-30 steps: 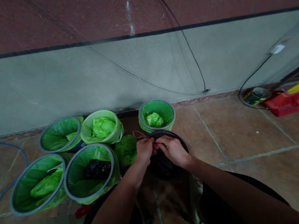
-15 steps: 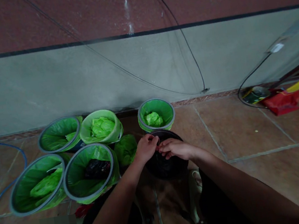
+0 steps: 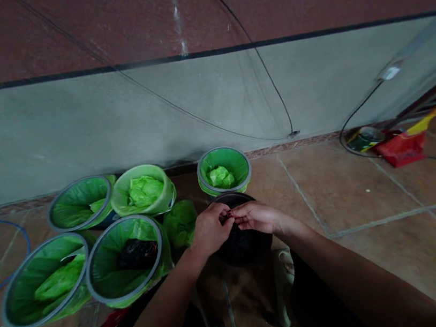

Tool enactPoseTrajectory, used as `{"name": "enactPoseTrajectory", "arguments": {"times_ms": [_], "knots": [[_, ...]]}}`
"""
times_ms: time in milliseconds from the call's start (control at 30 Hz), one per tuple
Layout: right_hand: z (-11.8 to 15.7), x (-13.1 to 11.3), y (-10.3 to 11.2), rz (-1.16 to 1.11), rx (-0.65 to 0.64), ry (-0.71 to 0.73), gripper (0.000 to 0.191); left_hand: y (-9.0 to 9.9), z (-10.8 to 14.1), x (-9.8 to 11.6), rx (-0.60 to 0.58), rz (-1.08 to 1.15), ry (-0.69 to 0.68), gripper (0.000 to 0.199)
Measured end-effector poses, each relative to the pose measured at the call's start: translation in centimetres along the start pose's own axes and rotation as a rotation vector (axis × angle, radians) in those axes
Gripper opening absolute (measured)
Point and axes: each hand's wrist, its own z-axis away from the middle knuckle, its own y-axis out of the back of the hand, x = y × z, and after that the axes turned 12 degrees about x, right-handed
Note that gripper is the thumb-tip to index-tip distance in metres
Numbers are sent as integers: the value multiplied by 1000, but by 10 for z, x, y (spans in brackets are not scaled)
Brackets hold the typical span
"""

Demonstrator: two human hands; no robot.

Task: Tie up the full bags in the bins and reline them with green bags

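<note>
While I watch through the head camera, a thin red strand point(image 3: 231, 214) sits pinched between my two hands, directly above one black bin point(image 3: 243, 198). My left hand point(image 3: 212, 227) and right hand point(image 3: 258, 217) are close together, fingertips nearly meeting and clamped on that strand; the bin's dark inside is too dim for me to make out.

Around it I count five more containers, all green inside. Four have grey rims: one just behind the black bin point(image 3: 223, 169), one at back left point(image 3: 80, 204), one at front left point(image 3: 17, 292) and one at front centre point(image 3: 113, 284). The fifth is a pale green bucket point(image 3: 119, 199). The front-centre one holds one black bundle point(image 3: 137, 253); the other four have crumpled green plastic in them. One loose green bag point(image 3: 181, 223) lies between the bucket and my left hand.

Farther right on the tiled floor point(image 3: 364, 251) I see one red dustpan point(image 3: 403, 150), one yellow handle point(image 3: 419, 126) and one can point(image 3: 366, 137), its label too small and dark for me to read. One blue hose point(image 3: 26, 242) curves at far left.
</note>
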Motion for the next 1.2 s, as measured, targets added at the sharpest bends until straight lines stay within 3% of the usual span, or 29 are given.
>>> {"name": "enactPoseTrajectory", "arguments": {"times_ms": [167,467,533,633,767,967,1033,1133,1200], "knots": [[1,1,-3,-107,37,-128,12,-9,1,-7,-43,-112,34,12],[2,1,-3,-112,14,12,21,-7,1,-9,-12,-199,72,17],[-1,2,-1,-4,48,88,18,-5,1,-8,-8,-207,102,15],[-8,6,5,235,224,177,9,-3,0,-10,-35,-287,135,15],[-16,11,16,677,424,349,19,-3,2,-17,-138,-464,132,17],[-19,21,22,985,491,456,28,-13,12,-27,-378,-608,229,21],[-18,23,22,1042,471,492,42,-16,16,-31,-434,-579,287,37],[-14,24,18,1153,387,496,64,-24,21,-39,-455,-475,296,83],[-10,29,11,1229,303,459,77,-32,26,-46,-435,-400,270,95]]}}
